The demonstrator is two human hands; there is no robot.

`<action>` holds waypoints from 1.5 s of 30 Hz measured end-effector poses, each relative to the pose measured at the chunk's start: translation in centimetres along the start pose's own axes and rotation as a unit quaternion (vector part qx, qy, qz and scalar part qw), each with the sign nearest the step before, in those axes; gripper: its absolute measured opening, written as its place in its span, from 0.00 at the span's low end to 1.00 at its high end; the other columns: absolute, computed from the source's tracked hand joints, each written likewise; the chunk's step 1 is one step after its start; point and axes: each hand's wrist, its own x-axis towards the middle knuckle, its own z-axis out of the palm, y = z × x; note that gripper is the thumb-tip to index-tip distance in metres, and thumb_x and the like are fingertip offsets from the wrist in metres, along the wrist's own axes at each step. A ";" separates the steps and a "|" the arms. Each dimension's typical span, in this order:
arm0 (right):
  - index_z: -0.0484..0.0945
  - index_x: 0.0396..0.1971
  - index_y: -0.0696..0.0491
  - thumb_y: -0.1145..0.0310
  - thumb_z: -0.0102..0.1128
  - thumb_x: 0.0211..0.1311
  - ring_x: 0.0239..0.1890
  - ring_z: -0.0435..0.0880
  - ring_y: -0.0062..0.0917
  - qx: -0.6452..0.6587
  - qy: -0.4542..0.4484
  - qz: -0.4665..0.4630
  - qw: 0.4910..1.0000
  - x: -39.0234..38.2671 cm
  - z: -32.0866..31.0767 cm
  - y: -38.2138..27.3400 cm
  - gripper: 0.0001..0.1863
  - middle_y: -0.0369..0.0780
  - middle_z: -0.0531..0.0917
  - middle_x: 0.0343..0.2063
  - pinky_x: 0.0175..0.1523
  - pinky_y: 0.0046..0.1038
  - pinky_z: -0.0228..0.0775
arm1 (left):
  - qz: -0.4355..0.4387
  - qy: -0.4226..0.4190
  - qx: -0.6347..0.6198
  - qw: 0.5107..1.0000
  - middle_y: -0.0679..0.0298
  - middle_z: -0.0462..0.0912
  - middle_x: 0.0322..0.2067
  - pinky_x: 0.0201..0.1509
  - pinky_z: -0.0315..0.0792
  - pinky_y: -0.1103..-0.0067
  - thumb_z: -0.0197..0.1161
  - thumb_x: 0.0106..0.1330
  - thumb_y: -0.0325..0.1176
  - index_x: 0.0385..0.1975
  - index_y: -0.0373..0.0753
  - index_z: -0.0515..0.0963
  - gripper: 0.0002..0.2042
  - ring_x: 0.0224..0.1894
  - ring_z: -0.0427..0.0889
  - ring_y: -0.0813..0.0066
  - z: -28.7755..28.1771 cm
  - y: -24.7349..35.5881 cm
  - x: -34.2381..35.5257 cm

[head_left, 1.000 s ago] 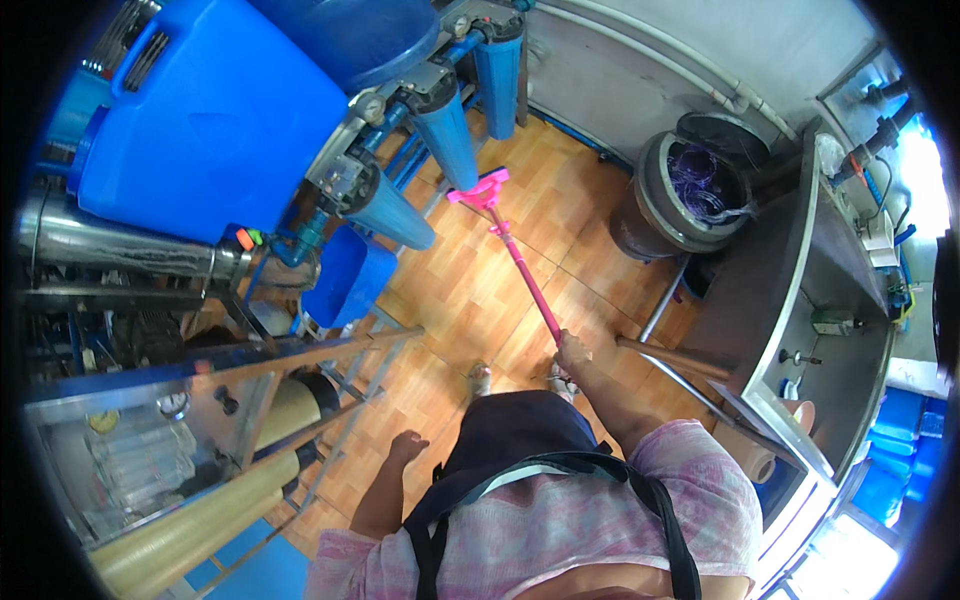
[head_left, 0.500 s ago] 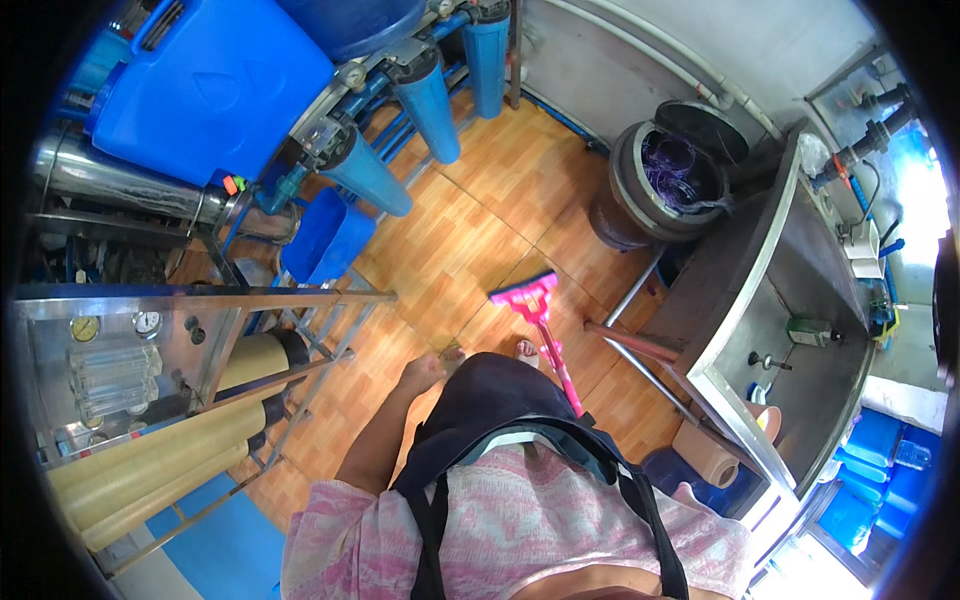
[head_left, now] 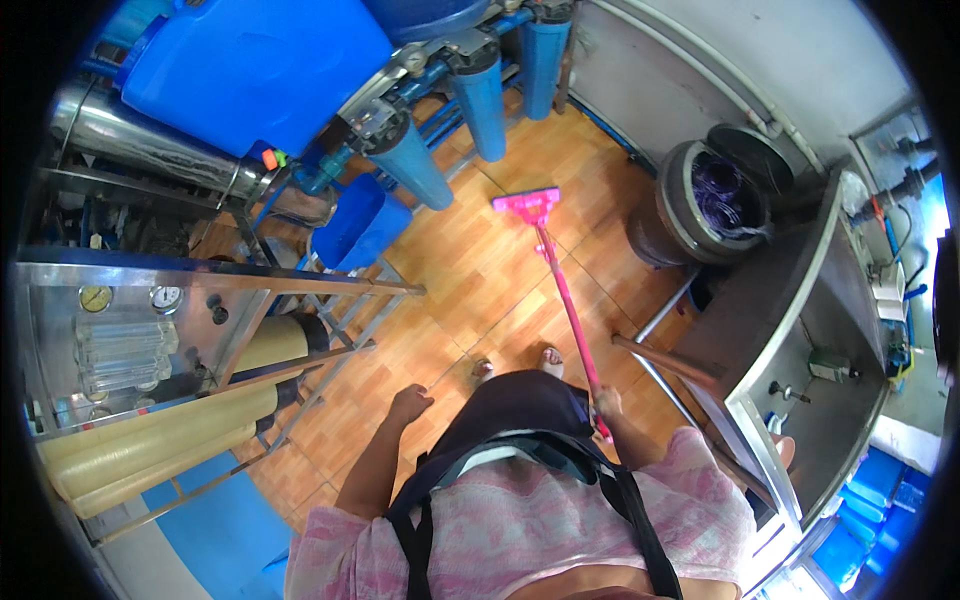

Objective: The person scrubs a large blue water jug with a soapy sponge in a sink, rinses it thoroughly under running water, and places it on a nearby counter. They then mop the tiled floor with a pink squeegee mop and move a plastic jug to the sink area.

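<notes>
Pink mop [head_left: 561, 290] is out on the orange tiled floor [head_left: 470, 270], head flat down on the tiles and pointing away from the person, with the long thin handle running back at a slant toward their right side. Right hand [head_left: 606, 404] is wrapped shut around the near end of that handle, forearm coming down beside the hip, elbow tucked in by the pink patterned shirt. Left hand [head_left: 410, 404] isn't on anything, it just hangs out to the side with the arm bent a bit and the fingers loosely curled, palm down over the floor.

Mop itself is bright pink all over, flat rectangular head, straight stick, and the head looks a shade wider than the handle is thick by a lot. It sits roughly mid-floor, a little way in front of the person's two feet [head_left: 516, 363], which peek out from under a dark skirt or apron.

Around it: blue filter cylinders [head_left: 478, 95] stand just past the mop head along the far edge, with a big blue tank [head_left: 250, 60] above and to the left. A round dark bin [head_left: 712, 200] with a purple liner sits off to the right of the head. Steel bench [head_left: 800, 340] with a sink runs down the right side, and a metal frame holding cream-coloured tubes [head_left: 160, 440] is on the left.
</notes>
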 end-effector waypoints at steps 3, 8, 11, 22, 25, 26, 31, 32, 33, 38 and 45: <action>0.83 0.37 0.58 0.39 0.43 0.68 0.45 0.85 0.53 -0.016 0.018 -0.032 0.999 9.8 5.0 -8.7 0.34 0.58 0.85 0.35 0.50 0.51 0.73 | -0.011 0.018 -0.028 0.999 0.52 0.86 0.47 0.55 0.77 0.69 0.69 0.58 0.48 0.51 0.38 0.80 0.25 0.50 0.84 0.57 -0.4 -1.4 -2.0; 0.82 0.38 0.59 0.47 0.54 0.66 0.41 0.86 0.47 0.089 0.012 -0.065 0.994 21.9 10.7 -20.3 0.26 0.56 0.84 0.33 0.44 0.46 0.75 | -0.064 0.038 -0.022 0.997 0.53 0.86 0.45 0.55 0.77 0.68 0.69 0.58 0.49 0.51 0.39 0.80 0.25 0.50 0.85 0.57 0.7 -7.2 -5.2; 0.78 0.40 0.58 0.51 0.54 0.66 0.40 0.86 0.45 0.213 -0.058 -0.101 0.970 22.2 13.4 -23.1 0.22 0.55 0.84 0.33 0.44 0.43 0.76 | -0.091 0.021 -0.001 0.996 0.53 0.86 0.45 0.55 0.77 0.68 0.69 0.58 0.50 0.50 0.39 0.80 0.26 0.50 0.85 0.57 1.9 -11.6 -6.8; 0.78 0.48 0.50 0.48 0.55 0.68 0.35 0.86 0.44 -0.040 0.038 0.013 0.998 10.0 7.9 -12.3 0.21 0.48 0.85 0.31 0.41 0.45 0.76 | 0.009 -0.024 0.116 0.993 0.53 0.86 0.45 0.55 0.76 0.67 0.69 0.56 0.51 0.47 0.38 0.82 0.25 0.51 0.84 0.57 -1.1 -13.4 0.7; 0.80 0.46 0.49 0.46 0.54 0.68 0.35 0.86 0.44 -0.104 0.076 -0.036 0.991 5.2 6.6 -5.6 0.22 0.48 0.86 0.31 0.41 0.45 0.76 | 0.049 0.038 -0.005 0.998 0.54 0.86 0.42 0.54 0.77 0.69 0.69 0.57 0.48 0.50 0.39 0.80 0.25 0.47 0.85 0.60 -3.6 -10.2 2.3; 0.81 0.43 0.50 0.45 0.53 0.68 0.36 0.86 0.45 -0.057 0.065 -0.010 0.996 2.4 6.5 -3.0 0.23 0.49 0.86 0.30 0.41 0.46 0.75 | 0.074 0.041 -0.021 0.996 0.53 0.86 0.43 0.54 0.77 0.69 0.70 0.57 0.47 0.50 0.38 0.80 0.25 0.47 0.85 0.60 -4.3 -9.2 2.6; 0.84 0.33 0.54 0.42 0.55 0.67 0.29 0.87 0.45 -0.034 0.077 0.121 0.989 -17.4 9.3 6.6 0.27 0.51 0.84 0.23 0.36 0.45 0.75 | 0.096 0.009 -0.019 0.995 0.51 0.85 0.46 0.56 0.76 0.70 0.70 0.56 0.46 0.52 0.36 0.79 0.26 0.50 0.84 0.59 -5.7 -7.2 3.7; 0.83 0.31 0.55 0.42 0.56 0.67 0.25 0.86 0.38 0.033 0.058 0.178 0.982 -21.6 10.4 7.4 0.27 0.47 0.83 0.19 0.33 0.41 0.74 | 0.089 -0.003 -0.012 0.996 0.51 0.85 0.46 0.56 0.76 0.70 0.70 0.56 0.46 0.52 0.36 0.79 0.26 0.50 0.84 0.58 -5.6 -7.5 4.0; 0.82 0.28 0.56 0.44 0.59 0.66 0.21 0.84 0.29 0.045 0.094 0.146 0.984 -26.2 11.7 7.9 0.26 0.43 0.79 0.16 0.29 0.37 0.74 | 0.091 -0.016 0.016 0.996 0.51 0.85 0.47 0.57 0.76 0.70 0.70 0.56 0.46 0.51 0.35 0.80 0.26 0.51 0.84 0.58 -5.4 -7.9 4.3; 0.81 0.26 0.56 0.44 0.60 0.65 0.20 0.83 0.27 0.156 0.115 0.238 0.952 -34.7 16.6 5.6 0.26 0.41 0.78 0.14 0.27 0.37 0.73 | 0.076 -0.060 0.127 0.987 0.49 0.84 0.49 0.57 0.75 0.68 0.70 0.55 0.47 0.49 0.34 0.81 0.26 0.53 0.83 0.56 -5.3 -11.5 5.9; 0.80 0.21 0.56 0.44 0.62 0.63 0.18 0.81 0.26 0.317 0.143 0.228 0.910 -26.7 18.2 5.4 0.27 0.39 0.76 0.12 0.25 0.36 0.72 | 0.086 -0.058 0.174 0.979 0.51 0.83 0.51 0.61 0.73 0.68 0.68 0.56 0.46 0.51 0.38 0.81 0.25 0.56 0.81 0.57 -7.6 -12.3 8.5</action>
